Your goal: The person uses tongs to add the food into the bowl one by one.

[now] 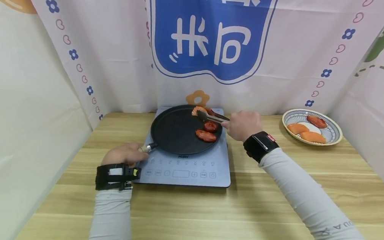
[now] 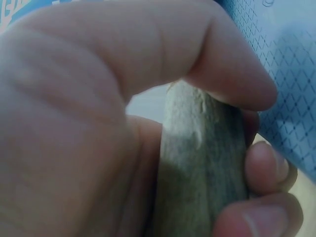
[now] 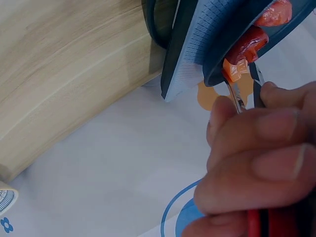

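- At the pan's far right edge, right hand's (image 1: 245,125) grip was closed round metal tongs (image 1: 214,118), fingers curled.
- Tong tips pinched a striped orange piece (image 1: 199,109); whether it touched the pan, could not tell.
- Left hand's (image 1: 123,154) grip was wrapped round the wooden handle (image 2: 197,163), index finger bent over the top.
- Pan (image 1: 174,130): black, round, shallow, set on a flat cooker (image 1: 224,155); handle pointed to the near left.
- Pan contents, right side: long red piece (image 1: 206,136) nearest the person, round red piece (image 1: 210,126) just behind it, dark red piece (image 1: 210,111) partly hidden behind the tongs. Left part of the pan was bare.
- Cooker: pale top, control icons along the near side, brand lettering just below the pan.
- Plate (image 1: 333,129): patterned rim, well apart to the right; carried one red piece (image 1: 316,121) at the back and two orange pieces (image 1: 313,137) in front.
- Black straps (image 1: 261,146) on both wrists, light grey sleeves (image 1: 296,184) on both arms.
- Surface (image 1: 190,219): light wood grain, under cooker and plate.
- Behind: white cloth (image 1: 117,33) with a blue emblem (image 1: 168,3), white characters on it.
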`<state>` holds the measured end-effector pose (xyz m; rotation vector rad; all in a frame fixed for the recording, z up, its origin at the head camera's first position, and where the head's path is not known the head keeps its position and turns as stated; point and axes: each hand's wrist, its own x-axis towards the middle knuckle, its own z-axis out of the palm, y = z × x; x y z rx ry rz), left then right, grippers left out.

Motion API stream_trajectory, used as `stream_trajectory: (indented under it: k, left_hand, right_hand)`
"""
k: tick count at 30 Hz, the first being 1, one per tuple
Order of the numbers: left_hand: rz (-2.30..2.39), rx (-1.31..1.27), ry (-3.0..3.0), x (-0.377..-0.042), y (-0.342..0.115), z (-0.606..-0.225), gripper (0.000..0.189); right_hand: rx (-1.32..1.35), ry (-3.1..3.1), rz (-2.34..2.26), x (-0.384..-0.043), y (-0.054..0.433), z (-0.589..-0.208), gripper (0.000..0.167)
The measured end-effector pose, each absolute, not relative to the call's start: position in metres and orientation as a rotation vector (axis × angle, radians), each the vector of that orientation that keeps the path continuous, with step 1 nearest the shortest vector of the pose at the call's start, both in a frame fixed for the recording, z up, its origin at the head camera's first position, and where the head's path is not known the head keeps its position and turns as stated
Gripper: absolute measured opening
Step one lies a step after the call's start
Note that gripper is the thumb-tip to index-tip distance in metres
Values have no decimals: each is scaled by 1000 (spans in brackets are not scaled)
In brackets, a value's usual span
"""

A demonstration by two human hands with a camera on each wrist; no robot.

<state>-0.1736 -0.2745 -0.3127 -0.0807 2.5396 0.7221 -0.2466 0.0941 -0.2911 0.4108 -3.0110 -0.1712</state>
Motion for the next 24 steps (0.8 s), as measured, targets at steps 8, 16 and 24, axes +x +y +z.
stream_trajectory:
  k: [8, 16, 24]
  left_hand:
    - [688, -46, 2560, -174, -275, -314, 26]
    - [680, -42, 2562, -175, -274, -313, 25]
    - [675, -56, 2570, -174, -277, -312, 25]
  right_hand:
    - [398, -2979, -183, -244, 94, -293, 59]
    - [379, -2994, -162, -245, 98, -292, 63]
    - [359, -3029, -120, -245, 101, -290, 63]
